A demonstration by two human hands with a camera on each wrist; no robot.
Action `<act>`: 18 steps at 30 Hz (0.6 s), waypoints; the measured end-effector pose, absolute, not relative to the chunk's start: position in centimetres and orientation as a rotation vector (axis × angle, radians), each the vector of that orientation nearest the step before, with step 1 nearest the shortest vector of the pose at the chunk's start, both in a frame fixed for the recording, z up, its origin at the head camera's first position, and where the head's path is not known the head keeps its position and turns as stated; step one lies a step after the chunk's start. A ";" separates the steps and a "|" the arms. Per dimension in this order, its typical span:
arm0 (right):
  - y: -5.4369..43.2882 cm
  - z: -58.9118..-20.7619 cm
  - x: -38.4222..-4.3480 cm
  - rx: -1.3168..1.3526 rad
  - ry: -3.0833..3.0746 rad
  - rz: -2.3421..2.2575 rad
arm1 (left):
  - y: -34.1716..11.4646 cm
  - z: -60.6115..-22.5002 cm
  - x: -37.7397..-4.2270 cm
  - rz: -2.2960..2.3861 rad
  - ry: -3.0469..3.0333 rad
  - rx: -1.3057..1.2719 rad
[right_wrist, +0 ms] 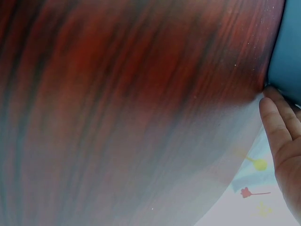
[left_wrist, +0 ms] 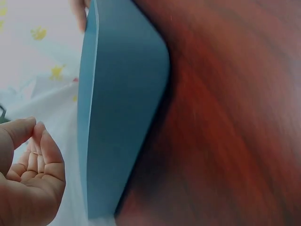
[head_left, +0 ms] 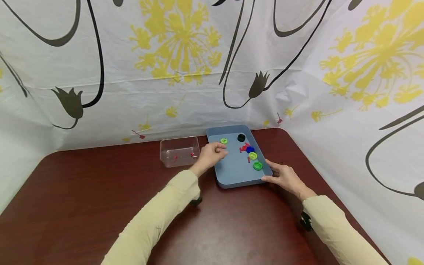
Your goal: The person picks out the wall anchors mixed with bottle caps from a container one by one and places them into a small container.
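My left hand (head_left: 210,154) hovers over the left side of a blue-grey tray (head_left: 232,173), its fingers bent and the thumb near them. Nothing shows between its fingertips. In the left wrist view this hand (left_wrist: 33,174) is beside the tray wall (left_wrist: 127,80). My right hand (head_left: 286,178) holds the tray's near right corner, thumb at the front wall and fingers along the right side. Inside the tray are a light green cap (head_left: 223,141), a black cap (head_left: 241,138), a blue cap (head_left: 250,149), a yellow-green cap (head_left: 253,156), a green cap (head_left: 257,166) and several small red pieces (head_left: 244,148).
Left of the tray stands a clear plastic box (head_left: 180,162) with a few small red pieces (head_left: 175,157) in it. Both are on a dark red-brown wooden table (head_left: 99,198). A white patterned sheet (head_left: 185,106) hangs behind and along the sides.
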State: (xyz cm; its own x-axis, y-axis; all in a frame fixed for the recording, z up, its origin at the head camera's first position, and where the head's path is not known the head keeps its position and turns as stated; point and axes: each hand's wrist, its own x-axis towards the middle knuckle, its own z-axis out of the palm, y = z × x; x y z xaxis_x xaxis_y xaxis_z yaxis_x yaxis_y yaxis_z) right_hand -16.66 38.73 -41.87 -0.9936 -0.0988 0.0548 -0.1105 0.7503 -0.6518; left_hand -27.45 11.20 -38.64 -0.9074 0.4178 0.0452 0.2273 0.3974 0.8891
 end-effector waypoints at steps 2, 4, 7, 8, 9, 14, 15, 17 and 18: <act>38.7 -41.9 -16.7 0.178 -2.916 1.083 | 12.3 -39.0 -27.3 1.531 2.438 0.579; 38.8 -41.9 -16.7 0.175 -2.919 1.081 | 13.3 -39.3 -27.1 1.543 2.416 0.590; 38.8 -42.0 -16.7 0.162 -2.926 1.077 | 14.5 -39.8 -26.9 1.552 2.398 0.610; 38.8 -42.0 -16.7 0.159 -2.927 1.078 | 14.8 -39.9 -26.8 1.555 2.388 0.613; 38.8 -42.0 -16.7 0.157 -2.927 1.078 | 15.1 -40.0 -26.7 1.553 2.388 0.614; 38.8 -42.0 -16.8 0.158 -2.919 1.096 | 16.5 -40.3 -26.7 1.540 2.384 0.599; 38.8 -42.0 -16.8 0.158 -2.920 1.098 | 16.8 -40.3 -26.7 1.533 2.389 0.592; 38.8 -42.0 -16.8 0.153 -2.921 1.096 | 17.4 -40.4 -26.7 1.521 2.387 0.576; 38.8 -42.0 -16.8 0.152 -2.922 1.092 | 17.6 -40.4 -26.6 1.511 2.389 0.568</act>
State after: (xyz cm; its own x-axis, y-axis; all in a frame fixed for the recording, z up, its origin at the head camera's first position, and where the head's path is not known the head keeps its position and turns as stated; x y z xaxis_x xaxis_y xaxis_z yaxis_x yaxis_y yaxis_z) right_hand -16.76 38.79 -41.99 -0.9951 -0.0848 0.0517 -0.0979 0.7506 -0.6534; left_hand -26.64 17.64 -40.39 -0.8906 0.4547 -0.0086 0.1869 0.3833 0.9045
